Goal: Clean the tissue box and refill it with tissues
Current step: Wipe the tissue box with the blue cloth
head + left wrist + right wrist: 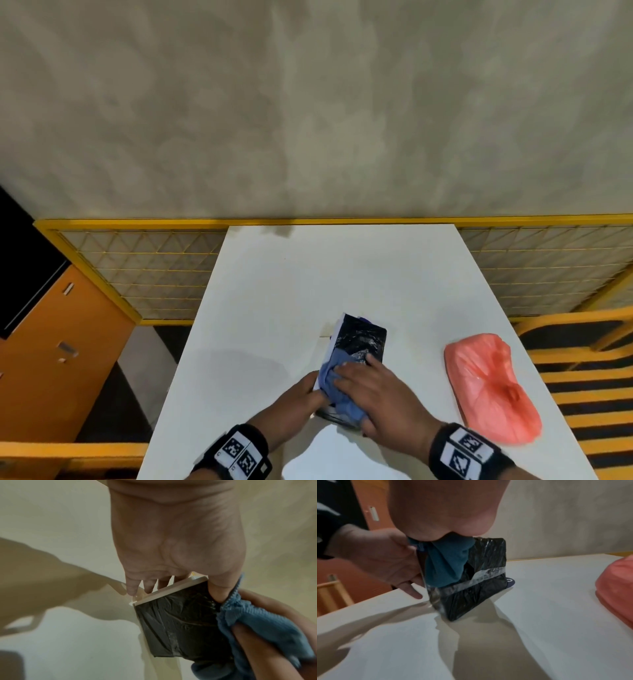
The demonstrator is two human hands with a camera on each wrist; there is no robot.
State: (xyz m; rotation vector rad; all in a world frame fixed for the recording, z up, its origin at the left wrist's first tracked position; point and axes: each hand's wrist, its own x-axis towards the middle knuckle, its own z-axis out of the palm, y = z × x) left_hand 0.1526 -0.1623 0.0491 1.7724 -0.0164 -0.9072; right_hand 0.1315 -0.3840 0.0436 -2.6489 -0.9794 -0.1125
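White surface (281,308) fills the lower part of the head view, backed by a mottled wall, with an orange cabinet (61,359) off to its left. On it the box (363,342), wrapped in shiny black film with a strip of clear tape, is tipped up on one edge rather than lying flat. Left hand (294,401) grips the box's near left side, thumb on the black face and fingers (132,588) curled behind its pale edge. Right hand (380,394) lies on the box's upper face, fingers spread fairly straight and pressing a blue cloth (342,394) against it. Right of the box, well apart, sits a knotted pink bag (493,387), probably the refill. Wiping looks under way; refilling has not begun. The film looks slick and the box stands on an edge, so a hard stroke could make it twist out of the left hand or skid along the surface. The bunched cloth might also snag the tape and lift it.
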